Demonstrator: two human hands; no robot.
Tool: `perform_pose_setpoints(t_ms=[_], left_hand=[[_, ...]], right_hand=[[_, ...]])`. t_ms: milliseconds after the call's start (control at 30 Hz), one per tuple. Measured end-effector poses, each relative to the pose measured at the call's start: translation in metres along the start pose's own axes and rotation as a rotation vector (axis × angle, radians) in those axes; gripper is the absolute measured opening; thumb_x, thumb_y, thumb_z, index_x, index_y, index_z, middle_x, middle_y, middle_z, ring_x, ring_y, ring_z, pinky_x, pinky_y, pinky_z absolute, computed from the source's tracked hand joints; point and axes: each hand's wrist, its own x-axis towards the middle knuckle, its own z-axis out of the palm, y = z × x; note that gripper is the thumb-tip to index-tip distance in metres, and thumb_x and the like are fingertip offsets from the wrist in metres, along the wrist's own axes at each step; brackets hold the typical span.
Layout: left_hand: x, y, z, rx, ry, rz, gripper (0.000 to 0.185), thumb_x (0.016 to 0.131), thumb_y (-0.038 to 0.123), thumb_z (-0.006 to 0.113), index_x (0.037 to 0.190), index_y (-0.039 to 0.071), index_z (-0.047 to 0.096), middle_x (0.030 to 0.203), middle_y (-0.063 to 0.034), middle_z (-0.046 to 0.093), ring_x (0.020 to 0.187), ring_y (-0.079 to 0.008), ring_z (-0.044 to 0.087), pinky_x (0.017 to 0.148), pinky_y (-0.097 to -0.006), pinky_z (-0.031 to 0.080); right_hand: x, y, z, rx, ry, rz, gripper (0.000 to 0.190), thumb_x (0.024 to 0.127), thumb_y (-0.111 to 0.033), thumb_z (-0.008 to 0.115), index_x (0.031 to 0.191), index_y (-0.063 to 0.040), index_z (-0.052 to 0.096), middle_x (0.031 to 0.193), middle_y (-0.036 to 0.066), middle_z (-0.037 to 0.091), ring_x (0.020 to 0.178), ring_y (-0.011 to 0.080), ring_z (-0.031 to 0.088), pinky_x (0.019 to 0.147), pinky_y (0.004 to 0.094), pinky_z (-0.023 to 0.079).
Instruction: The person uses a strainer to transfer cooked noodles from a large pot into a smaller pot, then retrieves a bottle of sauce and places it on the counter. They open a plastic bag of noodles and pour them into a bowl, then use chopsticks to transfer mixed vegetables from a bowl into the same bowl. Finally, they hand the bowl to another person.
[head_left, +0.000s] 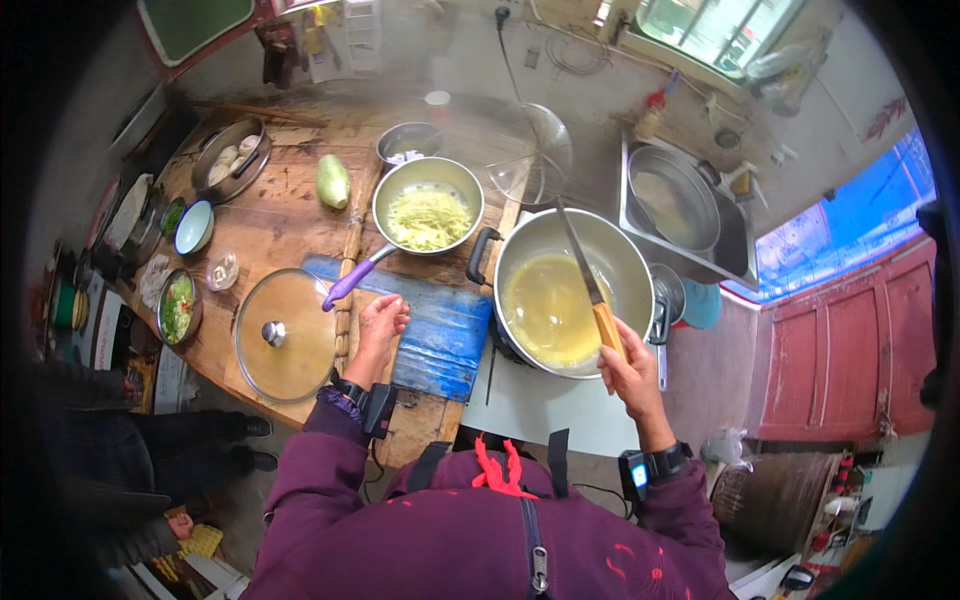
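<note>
My right hand (630, 367) grips the wooden handle of a skimmer (579, 255). Its metal shaft crosses over a large two-handled pot (637, 262), and its round wire head reaches beyond the far rim. Yellowish liquid (551, 307) lies in the pot. My left hand (382, 321) is empty, fingers loosely curled, above the table beside the purple handle of a saucepan (386, 176). Pale green shreds (427, 217) fill the bottom of that saucepan. A glass lid (289, 367) with a metal knob rests left of my left hand.
A blue board (442, 337) lies between the lid and the pot. Further back on the wooden table (292, 195) are a pale green gourd (332, 182) and a metal bowl (409, 139). A sink (739, 247) holds a basin (667, 195). Another person's dark-clad legs (195, 442) show at left.
</note>
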Motion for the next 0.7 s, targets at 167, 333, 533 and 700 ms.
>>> perform_pose_setpoints(t_ms=[167,333,533,700], left_hand=[[-0.004,-0.007,0.001,0.045,-0.007,-0.017,0.020,0.083,0.016,0.055,0.099,0.004,0.053,0.076,-0.0045,0.059,0.057,-0.0080,0.055,0.047,-0.0164,0.044],[-0.008,-0.017,0.011,0.068,-0.035,-0.025,0.021,0.083,0.016,0.055,0.100,0.004,0.053,0.079,-0.0057,0.060,0.059,-0.0088,0.055,0.048,-0.0171,0.044],[-0.019,-0.026,0.020,0.083,-0.073,-0.031,0.022,0.083,0.016,0.055,0.101,0.004,0.052,0.080,-0.0064,0.060,0.060,-0.0089,0.055,0.049,-0.0174,0.044],[-0.031,-0.028,0.019,0.100,-0.060,-0.030,0.022,0.082,0.016,0.055,0.101,0.004,0.052,0.081,-0.0060,0.060,0.061,-0.0088,0.056,0.050,-0.0175,0.044]], right_hand=[[-0.062,0.005,-0.054,-0.276,0.207,-0.001,0.044,0.083,-0.008,0.050,0.125,-0.006,0.039,0.069,-0.001,0.051,0.048,0.0029,0.042,0.041,0.0157,0.034],[-0.086,0.021,-0.099,-0.977,0.228,-0.260,0.046,0.079,-0.009,0.055,0.123,-0.006,0.041,0.098,0.016,0.058,0.085,0.0279,0.058,0.071,0.0333,0.045],[-0.074,0.034,-0.095,-0.956,0.228,-0.070,0.044,0.080,-0.012,0.054,0.122,-0.007,0.042,0.090,0.018,0.059,0.077,0.0291,0.060,0.066,0.0339,0.047],[-0.067,0.030,-0.064,-0.233,-0.016,0.454,0.045,0.085,-0.016,0.048,0.127,-0.008,0.035,0.062,0.004,0.053,0.042,0.0067,0.045,0.034,0.0199,0.035]])
